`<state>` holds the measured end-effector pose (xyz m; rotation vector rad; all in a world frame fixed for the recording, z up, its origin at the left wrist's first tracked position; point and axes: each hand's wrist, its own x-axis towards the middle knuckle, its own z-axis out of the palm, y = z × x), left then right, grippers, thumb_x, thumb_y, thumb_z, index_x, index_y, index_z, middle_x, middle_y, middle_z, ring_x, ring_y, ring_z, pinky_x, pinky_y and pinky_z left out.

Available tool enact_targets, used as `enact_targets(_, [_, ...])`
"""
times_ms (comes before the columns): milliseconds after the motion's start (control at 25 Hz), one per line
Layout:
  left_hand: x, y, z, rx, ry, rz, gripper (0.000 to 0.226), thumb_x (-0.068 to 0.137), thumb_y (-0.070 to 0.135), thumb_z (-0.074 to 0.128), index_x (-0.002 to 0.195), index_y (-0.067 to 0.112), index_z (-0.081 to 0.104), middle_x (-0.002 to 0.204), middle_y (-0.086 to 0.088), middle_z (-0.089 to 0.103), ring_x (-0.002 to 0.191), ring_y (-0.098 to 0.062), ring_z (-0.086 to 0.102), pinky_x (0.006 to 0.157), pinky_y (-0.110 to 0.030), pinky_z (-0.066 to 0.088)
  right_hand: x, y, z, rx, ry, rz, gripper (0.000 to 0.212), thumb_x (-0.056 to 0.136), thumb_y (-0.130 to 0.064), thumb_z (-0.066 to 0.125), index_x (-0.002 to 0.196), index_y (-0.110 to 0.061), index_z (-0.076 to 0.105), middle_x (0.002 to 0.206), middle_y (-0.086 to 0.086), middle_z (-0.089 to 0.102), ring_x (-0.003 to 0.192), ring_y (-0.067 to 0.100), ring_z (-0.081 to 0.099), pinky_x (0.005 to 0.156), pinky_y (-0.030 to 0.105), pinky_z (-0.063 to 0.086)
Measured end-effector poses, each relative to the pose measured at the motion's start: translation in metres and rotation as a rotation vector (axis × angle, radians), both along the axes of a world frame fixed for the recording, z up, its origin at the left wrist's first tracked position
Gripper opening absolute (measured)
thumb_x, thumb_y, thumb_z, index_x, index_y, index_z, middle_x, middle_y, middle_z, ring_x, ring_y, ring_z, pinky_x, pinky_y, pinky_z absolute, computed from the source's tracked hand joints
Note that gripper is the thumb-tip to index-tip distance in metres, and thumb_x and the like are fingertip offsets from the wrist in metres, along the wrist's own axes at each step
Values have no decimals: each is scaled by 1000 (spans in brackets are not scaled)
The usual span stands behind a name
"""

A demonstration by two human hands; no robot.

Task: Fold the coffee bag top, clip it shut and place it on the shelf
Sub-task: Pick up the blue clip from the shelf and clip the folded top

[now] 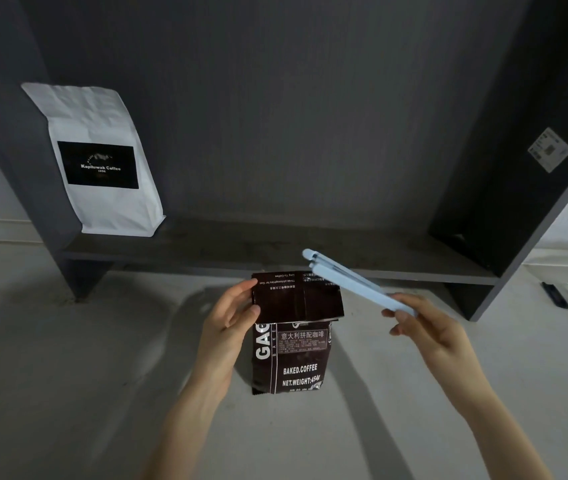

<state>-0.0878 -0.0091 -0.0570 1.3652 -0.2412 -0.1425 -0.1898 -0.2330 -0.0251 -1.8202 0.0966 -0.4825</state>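
Note:
A dark brown coffee bag point(293, 358) with white lettering stands upright in front of me, its top flap folded down over the front. My left hand point(230, 320) pinches the left edge of that folded flap. My right hand point(428, 327) holds one end of a long pale blue clip point(351, 282), which slants up to the left. The clip's far end hovers just above the bag's upper right corner. The dark grey shelf point(275, 251) lies directly behind the bag.
A white coffee bag point(98, 161) with a black label stands on the shelf's left end, leaning against the side panel. The shelf's right side panel point(504, 209) carries a white sticker. A small dark object point(556, 294) lies on the pale surface at far right.

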Motion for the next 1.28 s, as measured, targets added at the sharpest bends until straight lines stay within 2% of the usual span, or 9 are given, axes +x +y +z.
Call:
enact_targets(320, [-3,2,1,33,-79,-10,45,82,1,53,100,41,56,111,11,61,101,7,57,77,-1,45,22,-6,13,-228,131,37,35,87,-5,49,90,-40,54,93,-3,58,72,-9,57,64,1,44])
enact_targets(520, [-6,3,2,72,-101,6,49,83,-2,52,102,43,53,110,15,58,96,16,55,79,0,43,43,6,11,-202,176,70,29,86,-12,54,107,-32,54,109,9,62,91,23,61,76,22,51])
enact_targets(680, [-6,4,1,99,-106,9,50,82,-2,52,103,43,53,112,13,59,97,15,56,80,-2,44,58,19,11,-155,190,122,27,87,-9,52,107,-27,53,108,4,60,85,10,59,72,10,48])
enact_targets(760, [-6,4,-1,101,-96,10,50,83,-2,51,103,44,54,114,13,59,101,11,56,80,-2,44,61,24,11,-124,201,144,26,87,-8,51,105,-27,54,103,13,62,82,12,60,74,17,51])
enact_targets(880, [-7,5,1,98,-88,-2,49,83,-3,50,104,42,54,113,10,61,95,13,57,76,-1,44,63,31,11,-105,199,145,27,87,-8,51,99,-33,55,105,30,61,84,27,61,86,47,49])
enact_targets(920, [-7,5,2,90,-86,-4,49,83,-3,50,105,40,54,111,10,61,93,13,58,75,-1,44,62,33,11,-104,190,140,29,87,-8,51,95,-36,55,105,32,60,81,26,61,85,48,49])
enact_targets(1080, [-8,5,1,96,-71,8,50,84,-3,49,106,41,53,110,10,61,93,14,58,75,0,44,62,37,8,-102,164,99,31,88,-9,51,91,-39,54,100,38,57,86,42,59,81,47,51])
enact_targets(1200, [-6,5,-1,122,-50,39,58,82,-2,52,116,44,44,105,8,62,86,15,59,77,-5,46,63,36,4,-100,146,79,31,87,-7,51,89,-38,54,98,35,60,79,25,59,68,18,51])
enact_targets(1280, [-5,6,-2,114,-9,43,65,82,2,55,131,39,32,102,6,64,84,13,61,78,-14,46,63,36,2,-96,142,74,31,87,-7,51,89,-38,55,98,32,61,79,19,58,64,12,48])
